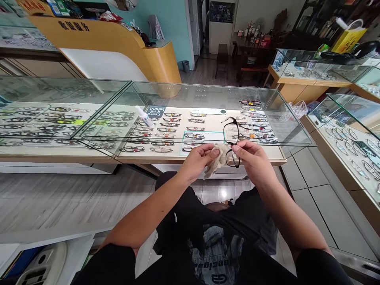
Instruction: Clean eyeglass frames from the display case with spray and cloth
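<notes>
Above the front edge of the glass display case (178, 158), my right hand (252, 158) pinches a pair of black-framed glasses (231, 132) near the bridge. The glasses are turned upright, one lens above the other. Just to the left, my left hand (198, 159) has its thumb and fingers closed on a beige cloth (214, 165). The cloth hangs below the fingers, beside the lower lens. A white spray bottle (144, 116) stands tilted in view on the case, further left.
Rows of glasses fill the case. A wooden counter (160, 59) rises behind it on the left. More display cases (347, 146) stand at the right. A yellow bag (349, 38) is at the upper right. A bench (222, 59) stands further back.
</notes>
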`<action>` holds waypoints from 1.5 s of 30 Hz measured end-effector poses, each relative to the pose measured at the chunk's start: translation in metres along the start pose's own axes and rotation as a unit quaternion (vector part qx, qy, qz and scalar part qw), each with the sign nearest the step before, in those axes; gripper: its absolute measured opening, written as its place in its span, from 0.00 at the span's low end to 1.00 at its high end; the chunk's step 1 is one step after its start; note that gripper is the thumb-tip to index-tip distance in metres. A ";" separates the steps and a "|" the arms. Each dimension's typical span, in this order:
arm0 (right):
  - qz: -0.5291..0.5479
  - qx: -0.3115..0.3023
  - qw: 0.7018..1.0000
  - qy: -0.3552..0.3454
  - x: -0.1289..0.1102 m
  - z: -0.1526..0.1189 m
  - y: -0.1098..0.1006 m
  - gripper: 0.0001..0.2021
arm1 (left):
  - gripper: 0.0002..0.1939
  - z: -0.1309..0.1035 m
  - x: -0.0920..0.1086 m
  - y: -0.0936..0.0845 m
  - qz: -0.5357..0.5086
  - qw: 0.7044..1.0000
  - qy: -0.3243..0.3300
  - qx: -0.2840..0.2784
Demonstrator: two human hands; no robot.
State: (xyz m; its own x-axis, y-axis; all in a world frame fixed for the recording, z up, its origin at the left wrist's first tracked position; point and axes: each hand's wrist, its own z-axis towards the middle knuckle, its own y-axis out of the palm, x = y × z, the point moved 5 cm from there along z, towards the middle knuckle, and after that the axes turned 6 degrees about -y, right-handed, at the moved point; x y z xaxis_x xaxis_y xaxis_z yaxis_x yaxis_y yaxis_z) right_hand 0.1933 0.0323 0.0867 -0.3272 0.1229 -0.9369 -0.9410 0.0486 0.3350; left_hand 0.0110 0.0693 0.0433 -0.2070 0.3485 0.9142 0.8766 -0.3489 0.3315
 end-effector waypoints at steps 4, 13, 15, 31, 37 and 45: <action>0.039 0.004 0.999 0.024 0.006 0.000 0.011 0.16 | 0.27 -0.007 0.005 0.008 0.008 0.999 0.009 -0.030; 0.125 0.027 0.989 0.073 0.015 -0.006 0.036 0.20 | 0.24 -0.017 0.008 0.018 0.011 0.998 0.036 -0.043; 0.124 0.041 0.989 0.065 0.018 -0.007 0.038 0.20 | 0.24 -0.018 0.003 0.020 0.004 0.999 0.024 -0.049; 0.103 0.043 0.994 0.018 0.038 -0.011 0.035 0.18 | 0.27 -0.013 -0.005 0.027 -0.020 0.999 0.021 -0.030; 0.100 0.037 0.994 0.024 0.046 -0.009 0.033 0.16 | 0.26 -0.011 -0.007 0.025 -0.053 0.997 -0.032 -0.055; 0.060 0.048 0.997 0.018 0.050 -0.005 0.028 0.18 | 0.27 -0.009 -0.007 0.025 -0.062 0.996 -0.026 -0.060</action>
State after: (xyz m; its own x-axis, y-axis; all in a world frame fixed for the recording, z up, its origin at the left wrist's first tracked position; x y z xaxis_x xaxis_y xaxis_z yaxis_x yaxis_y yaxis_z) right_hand 0.1498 0.0352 0.0487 -0.4405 0.0988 -0.8923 -0.8833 0.1300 0.4504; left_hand 0.0303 0.0507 0.0468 -0.2841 0.4394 0.8522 0.7873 -0.4004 0.4689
